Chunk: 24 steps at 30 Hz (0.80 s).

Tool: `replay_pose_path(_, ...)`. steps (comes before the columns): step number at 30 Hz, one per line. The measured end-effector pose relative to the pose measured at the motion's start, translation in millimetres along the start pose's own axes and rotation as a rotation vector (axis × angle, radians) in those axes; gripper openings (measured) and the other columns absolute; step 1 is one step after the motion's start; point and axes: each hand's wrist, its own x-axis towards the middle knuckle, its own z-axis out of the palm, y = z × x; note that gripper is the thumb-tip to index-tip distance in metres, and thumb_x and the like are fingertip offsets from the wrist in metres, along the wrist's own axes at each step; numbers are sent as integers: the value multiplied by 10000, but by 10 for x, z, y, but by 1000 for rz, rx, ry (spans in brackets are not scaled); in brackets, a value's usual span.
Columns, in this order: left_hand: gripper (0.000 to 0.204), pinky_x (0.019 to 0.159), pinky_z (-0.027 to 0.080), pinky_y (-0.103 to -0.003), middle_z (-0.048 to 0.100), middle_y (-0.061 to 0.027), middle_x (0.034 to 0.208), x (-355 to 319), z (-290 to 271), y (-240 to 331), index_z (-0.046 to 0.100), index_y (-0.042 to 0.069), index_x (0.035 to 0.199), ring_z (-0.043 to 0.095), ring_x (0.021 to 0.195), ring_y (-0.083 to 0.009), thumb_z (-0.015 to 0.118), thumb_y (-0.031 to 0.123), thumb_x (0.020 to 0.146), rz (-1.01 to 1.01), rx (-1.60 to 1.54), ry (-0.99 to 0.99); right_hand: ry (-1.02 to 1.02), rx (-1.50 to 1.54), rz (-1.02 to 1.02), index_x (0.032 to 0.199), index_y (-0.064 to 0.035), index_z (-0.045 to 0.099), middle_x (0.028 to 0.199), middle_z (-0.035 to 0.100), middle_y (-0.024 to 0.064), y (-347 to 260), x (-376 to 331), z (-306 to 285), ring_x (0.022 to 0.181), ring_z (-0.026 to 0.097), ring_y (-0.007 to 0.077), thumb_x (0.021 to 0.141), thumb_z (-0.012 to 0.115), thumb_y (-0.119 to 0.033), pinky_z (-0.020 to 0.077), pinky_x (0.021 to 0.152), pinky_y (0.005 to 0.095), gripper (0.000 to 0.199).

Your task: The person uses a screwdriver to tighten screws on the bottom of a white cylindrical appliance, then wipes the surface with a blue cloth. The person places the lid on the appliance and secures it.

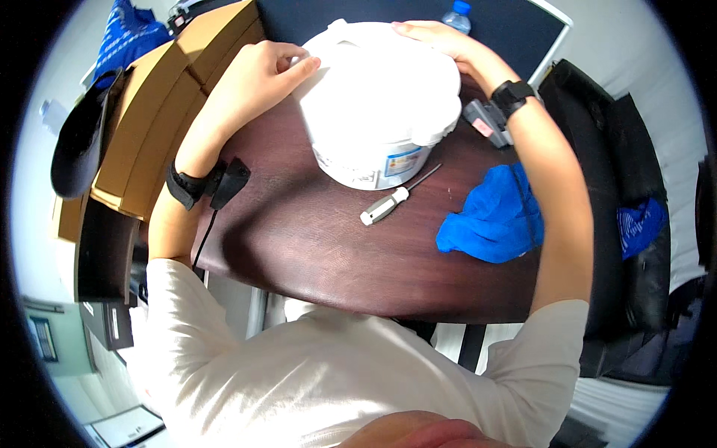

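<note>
A white plastic bucket [377, 160] with a white lid [373, 82] stands at the far middle of the dark wooden table, a coloured label on its near side. My left hand [272, 71] is closed at the lid's left edge, thumb against the rim; its other fingers are partly hidden. Across the lid's far right edge, my right hand [441, 43] grips the rim with its fingers along the top. A screwdriver [388, 204] with a white and grey handle lies just in front of the bucket, its shaft pointing away to the right.
A crumpled blue cloth [489, 216] lies on the table's right side. Beside my right wrist is a small grey device [489, 123]. Cardboard boxes [153, 112] stand at the left, and a clear bottle with a blue cap [458, 16] stands behind. A black chair [605, 149] is at the right.
</note>
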Motion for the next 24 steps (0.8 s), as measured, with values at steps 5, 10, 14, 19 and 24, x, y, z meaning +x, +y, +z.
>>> replay_pose_path(5,272,888,512,-346,639,-148,1209,-128,-31,-173,697,-1,1071,646,1062,-258,600,209,928,288,-13,95,84,-9,-402,984,-77,670,930,650,61,-465,-65,-307,875,621,154,973,522,-416,515,803,309,370)
replay_pose_path(10,305,1087,375,-409,614,-150,1277,-149,266,-305,689,5,1099,527,1258,-312,472,76,898,437,-229,108,364,1037,-144,526,-161,292,479,263,-27,-835,-187,-117,410,267,115,997,389,-294,200,390,269,499)
replay_pose_path(14,353,1084,379,-400,621,-141,1269,-30,343,-317,694,20,1096,523,1261,-302,429,48,865,485,-260,127,-68,778,-174,486,-163,255,474,212,-47,-187,-105,-102,431,194,83,996,426,-269,190,424,242,548)
replay_pose_path(19,342,1078,383,-396,620,-122,1276,-59,347,-381,685,40,1122,499,1284,-305,417,94,918,495,-284,118,-6,820,-156,486,-168,252,460,227,-33,-261,-188,-10,405,226,106,975,407,-266,183,403,263,522)
replay_pose_path(24,358,1119,329,-439,600,-105,1314,44,311,-474,659,71,1189,412,1360,-303,388,147,968,501,-253,60,58,884,-179,466,-159,241,438,227,-19,-342,-383,73,375,223,120,963,399,-264,183,392,275,532)
